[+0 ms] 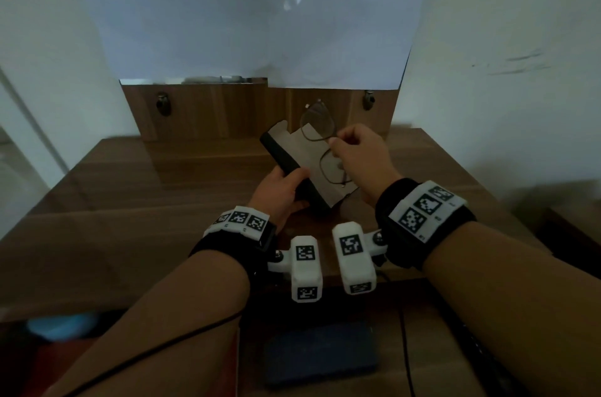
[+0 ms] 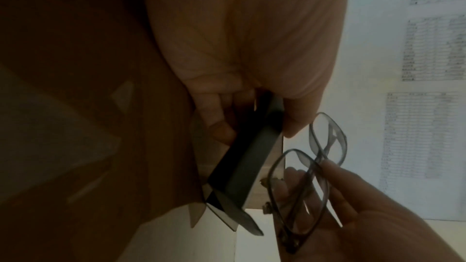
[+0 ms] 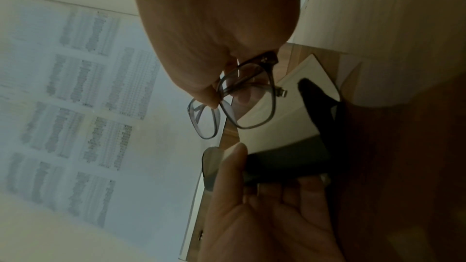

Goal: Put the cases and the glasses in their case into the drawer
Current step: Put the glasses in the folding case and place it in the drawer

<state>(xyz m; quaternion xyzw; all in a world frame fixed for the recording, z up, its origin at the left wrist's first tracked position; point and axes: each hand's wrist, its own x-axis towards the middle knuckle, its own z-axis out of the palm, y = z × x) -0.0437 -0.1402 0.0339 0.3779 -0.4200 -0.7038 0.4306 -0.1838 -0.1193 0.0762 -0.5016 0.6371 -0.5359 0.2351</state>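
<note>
Above desk, mid-air: L hand grips open glasses case, fingers curled round dark outer shell, pale lining facing up. R hand pinches folded glasses at bridge btwn thumb & fingers, frames held just over case lining; contact w/ lining can't tell. Second dark blue case lies flat in open drawer, near body, well apart from hands. Printed sheets on wall behind.
</note>
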